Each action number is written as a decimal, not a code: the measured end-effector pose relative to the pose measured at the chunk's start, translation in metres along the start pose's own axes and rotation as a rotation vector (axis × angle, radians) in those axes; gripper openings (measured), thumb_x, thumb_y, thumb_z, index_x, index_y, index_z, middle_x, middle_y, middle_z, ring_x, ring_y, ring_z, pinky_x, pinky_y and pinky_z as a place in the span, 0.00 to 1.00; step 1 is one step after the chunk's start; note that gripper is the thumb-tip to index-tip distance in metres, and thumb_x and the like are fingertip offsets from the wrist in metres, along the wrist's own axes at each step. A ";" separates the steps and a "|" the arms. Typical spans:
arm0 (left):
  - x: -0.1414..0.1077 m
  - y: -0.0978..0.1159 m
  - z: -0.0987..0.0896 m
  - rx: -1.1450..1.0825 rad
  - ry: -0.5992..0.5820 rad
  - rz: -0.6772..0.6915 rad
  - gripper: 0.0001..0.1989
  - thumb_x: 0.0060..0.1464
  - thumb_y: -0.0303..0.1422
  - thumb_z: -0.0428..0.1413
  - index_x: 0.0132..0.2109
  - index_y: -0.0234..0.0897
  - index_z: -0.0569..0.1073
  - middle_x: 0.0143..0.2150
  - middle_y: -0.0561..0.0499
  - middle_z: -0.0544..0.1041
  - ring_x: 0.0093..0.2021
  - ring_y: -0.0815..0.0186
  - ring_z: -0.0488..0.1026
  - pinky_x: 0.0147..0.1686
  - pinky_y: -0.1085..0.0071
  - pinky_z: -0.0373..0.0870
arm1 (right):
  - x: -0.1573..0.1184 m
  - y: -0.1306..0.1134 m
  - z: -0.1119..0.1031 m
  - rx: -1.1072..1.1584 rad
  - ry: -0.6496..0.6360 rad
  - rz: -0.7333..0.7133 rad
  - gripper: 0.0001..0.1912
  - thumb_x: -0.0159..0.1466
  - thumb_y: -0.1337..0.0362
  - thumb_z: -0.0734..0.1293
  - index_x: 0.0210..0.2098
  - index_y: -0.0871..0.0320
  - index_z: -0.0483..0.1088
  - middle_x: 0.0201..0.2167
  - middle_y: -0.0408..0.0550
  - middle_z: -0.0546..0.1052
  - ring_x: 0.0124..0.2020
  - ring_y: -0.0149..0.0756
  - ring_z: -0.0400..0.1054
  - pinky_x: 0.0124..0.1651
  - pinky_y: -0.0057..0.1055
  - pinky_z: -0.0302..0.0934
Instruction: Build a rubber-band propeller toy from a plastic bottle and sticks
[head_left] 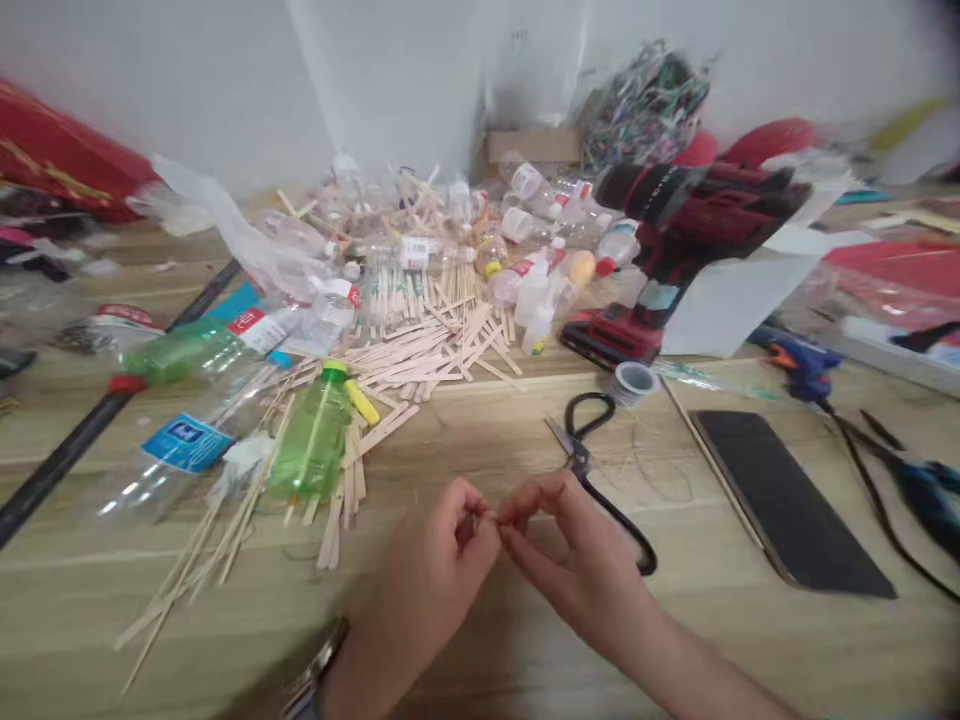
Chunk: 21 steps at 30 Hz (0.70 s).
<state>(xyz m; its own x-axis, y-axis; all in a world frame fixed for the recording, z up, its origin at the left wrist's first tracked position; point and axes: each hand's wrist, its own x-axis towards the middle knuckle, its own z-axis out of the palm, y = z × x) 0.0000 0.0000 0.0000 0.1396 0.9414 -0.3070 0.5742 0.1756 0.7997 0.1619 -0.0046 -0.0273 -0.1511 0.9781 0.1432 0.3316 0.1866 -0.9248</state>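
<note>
Low in the middle of the head view, my left hand (442,570) and my right hand (570,550) meet at the fingertips over the wooden table (495,430). Each hand is closed in a pinch, thumb against index finger; whatever lies between the tips is too small to make out. Black-handled scissors (579,462) lie with open blades just beyond my right hand, their lower handle beside it. Thin strands lie right of the scissors. To the left of my left hand are wooden sticks (349,490) and a green bottle (311,435).
Behind are piled sticks (442,350) and small plastic bottles (525,225). A red drill (675,240) stands at the right, near a tape roll (634,382), a dark flat slab (795,500), a blue glue gun (806,365) and pliers (922,485). Larger bottles (187,445) lie left.
</note>
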 end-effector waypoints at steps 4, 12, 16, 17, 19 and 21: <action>-0.005 -0.001 0.003 0.005 0.024 0.051 0.06 0.54 0.35 0.46 0.33 0.42 0.65 0.27 0.54 0.72 0.28 0.63 0.69 0.29 0.69 0.58 | 0.003 -0.002 0.003 0.089 0.009 0.029 0.04 0.60 0.66 0.66 0.33 0.52 0.65 0.28 0.41 0.76 0.30 0.34 0.73 0.36 0.31 0.66; -0.005 -0.002 0.005 0.032 0.017 0.098 0.06 0.55 0.37 0.46 0.33 0.42 0.65 0.27 0.53 0.72 0.28 0.62 0.70 0.29 0.69 0.58 | 0.005 -0.004 0.003 0.191 0.023 0.107 0.08 0.57 0.66 0.67 0.30 0.52 0.60 0.26 0.39 0.73 0.28 0.33 0.70 0.34 0.31 0.64; -0.006 -0.003 0.006 0.031 0.009 0.116 0.06 0.55 0.36 0.47 0.33 0.41 0.65 0.26 0.54 0.72 0.27 0.64 0.69 0.28 0.69 0.58 | 0.006 -0.003 0.004 0.223 0.020 0.095 0.09 0.56 0.68 0.65 0.30 0.51 0.58 0.25 0.38 0.72 0.27 0.32 0.68 0.33 0.30 0.63; -0.006 -0.003 0.007 0.031 0.011 0.120 0.06 0.55 0.36 0.47 0.33 0.41 0.66 0.26 0.54 0.72 0.27 0.64 0.69 0.28 0.69 0.58 | 0.006 -0.004 0.004 0.228 0.016 0.094 0.09 0.56 0.68 0.65 0.31 0.51 0.58 0.25 0.38 0.72 0.27 0.32 0.68 0.33 0.30 0.62; -0.006 -0.003 0.007 0.030 0.011 0.132 0.06 0.55 0.35 0.47 0.33 0.41 0.66 0.25 0.55 0.71 0.26 0.65 0.68 0.28 0.70 0.57 | 0.006 -0.004 0.004 0.235 0.007 0.091 0.10 0.56 0.68 0.65 0.31 0.51 0.58 0.25 0.38 0.71 0.28 0.32 0.67 0.33 0.30 0.62; -0.005 -0.003 0.006 0.026 0.002 0.146 0.06 0.55 0.35 0.48 0.32 0.40 0.67 0.23 0.57 0.68 0.25 0.66 0.66 0.26 0.71 0.55 | 0.005 -0.004 0.003 0.234 0.002 0.084 0.10 0.56 0.69 0.64 0.31 0.51 0.57 0.25 0.38 0.70 0.28 0.32 0.67 0.33 0.30 0.62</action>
<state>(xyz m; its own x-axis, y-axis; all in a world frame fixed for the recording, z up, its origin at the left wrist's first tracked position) 0.0027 -0.0073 -0.0037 0.2214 0.9570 -0.1875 0.5684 0.0296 0.8222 0.1569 -0.0004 -0.0238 -0.1300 0.9895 0.0632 0.1184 0.0788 -0.9898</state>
